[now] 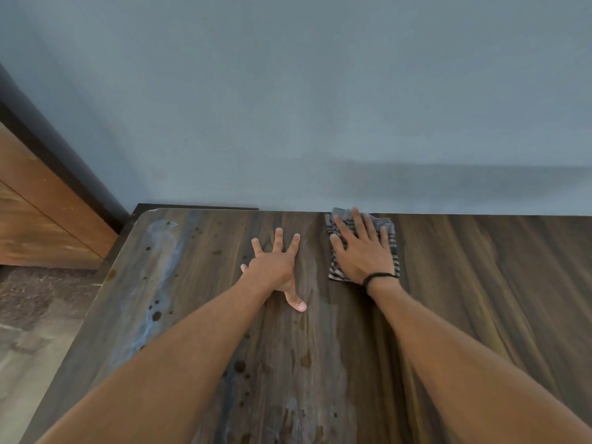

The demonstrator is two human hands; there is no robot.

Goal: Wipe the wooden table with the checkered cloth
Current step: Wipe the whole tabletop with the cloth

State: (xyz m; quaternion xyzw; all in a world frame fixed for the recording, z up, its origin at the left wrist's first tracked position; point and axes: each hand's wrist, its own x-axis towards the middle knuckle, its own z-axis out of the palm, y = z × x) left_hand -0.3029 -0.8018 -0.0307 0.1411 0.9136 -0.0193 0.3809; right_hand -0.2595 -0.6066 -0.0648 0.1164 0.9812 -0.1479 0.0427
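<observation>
Right hand (362, 251) presses flat, fingers spread, on checkered cloth (389, 232) beneath it.

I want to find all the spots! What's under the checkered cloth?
The folded grey checkered cloth lies on the dark wooden table, under the flat right hand. The wood beneath is covered, so any spots there can't be seen.

The one camera sits up on the person's head and looks forward and down at the desk (480, 283). It is close, so both arms (166, 363) reach in from the bottom edge, and the blue wall (288, 91) fills the top half. The floor (28, 331) peeks in at the left.
</observation>
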